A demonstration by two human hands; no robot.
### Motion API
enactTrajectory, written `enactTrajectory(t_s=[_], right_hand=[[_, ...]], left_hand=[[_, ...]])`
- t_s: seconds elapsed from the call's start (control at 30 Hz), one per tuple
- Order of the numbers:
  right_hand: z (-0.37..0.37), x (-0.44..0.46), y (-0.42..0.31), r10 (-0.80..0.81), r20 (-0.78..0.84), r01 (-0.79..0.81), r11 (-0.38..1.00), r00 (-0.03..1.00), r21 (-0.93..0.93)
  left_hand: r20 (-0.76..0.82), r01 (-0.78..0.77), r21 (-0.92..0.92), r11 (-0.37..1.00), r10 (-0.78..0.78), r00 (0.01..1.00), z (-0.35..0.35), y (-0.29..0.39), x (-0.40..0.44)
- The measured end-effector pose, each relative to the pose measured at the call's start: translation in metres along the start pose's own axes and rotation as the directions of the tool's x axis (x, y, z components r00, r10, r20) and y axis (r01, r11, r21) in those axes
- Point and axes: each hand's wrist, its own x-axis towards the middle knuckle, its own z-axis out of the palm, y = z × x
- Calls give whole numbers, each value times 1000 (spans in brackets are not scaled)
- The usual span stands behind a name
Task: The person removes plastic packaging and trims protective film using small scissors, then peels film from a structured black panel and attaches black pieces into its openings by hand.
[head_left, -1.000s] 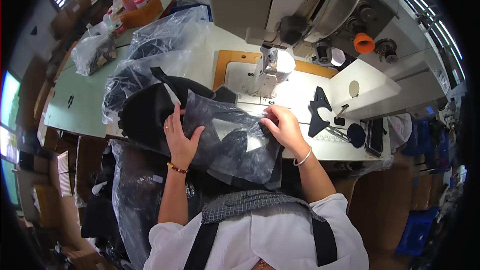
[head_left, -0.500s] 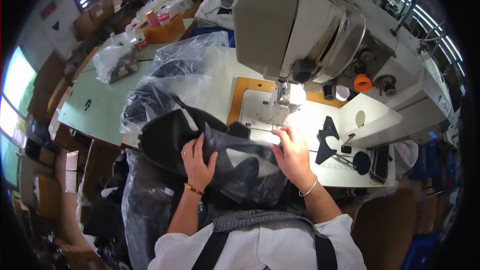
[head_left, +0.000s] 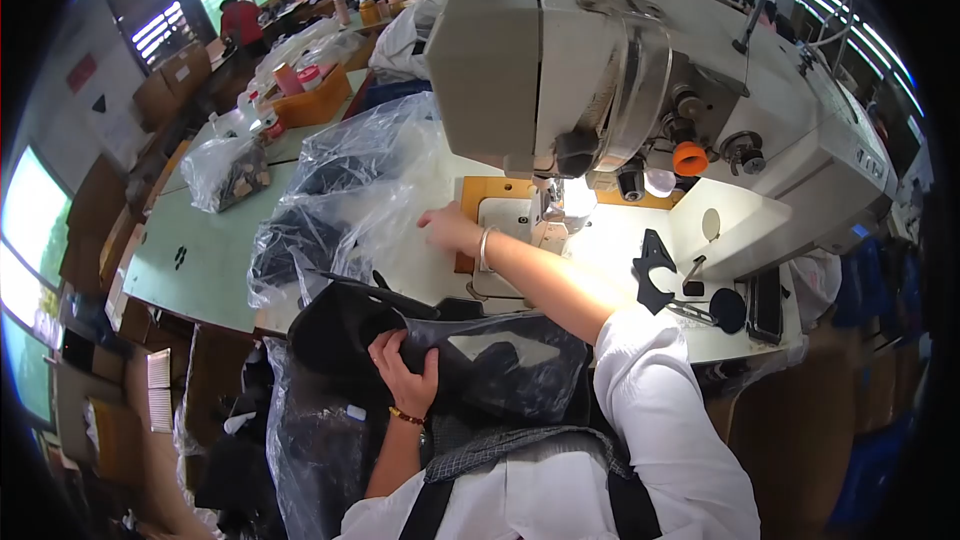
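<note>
Evidently the work lies under the left hand (head_left: 405,372), whose bent fingers and spread thumb press on a large, black, curved fabric piece (head_left: 330,325); from where I stand I can't tell whether the thumb and fingers pinch it or simply rest there. Just right of that grip spreads a clear, wrinkled plastic sheet (head_left: 525,390) with a pale patch and a dark curved shape showing in it. A bracelet of amber-coloured beads (head_left: 406,415) circles the wrist below the grip.

Ahead of the left hand, and well apart from it, the right hand (head_left: 450,230) is stretched across above the pale tabletop, near the left edge of an orange-brown wooden panel (head_left: 467,202). It is blurred, so I can't tell whether its fingers are apart or together, nor do I see anything in them. A silver bangle (head_left: 486,248) sits at its wrist. To the left of this hand lie dark bundles under crumpled clear plastic (head_left: 385,155). Above and to its right looms a bulky, off-white sewing machine (head_left: 490,70) with an orange knob (head_left: 690,158). Farther right, beyond the forearm, rest a flat, black, notched cut-out (head_left: 653,275) and a black oval disc (head_left: 728,311).
</note>
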Motion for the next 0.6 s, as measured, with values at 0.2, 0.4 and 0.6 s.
enactTrajectory(t_s=[0.2, 0.4, 0.6], right_hand=[[7, -32, -16, -25, -175, -21, 966, 984, -257], [-29, -77, -30, -269, -295, 173, 933, 917, -315], [-90, -238, -55, -573, -577, 454, 818, 582, -354]], left_hand=[[-8, -8, -12, 1000, 8, 1000, 3, 2, -1], [-104, -80, 32, 996, 83, 991, 9, 2, -8], [-196, -324, 186, 928, 358, 913, 15, 23, 5]])
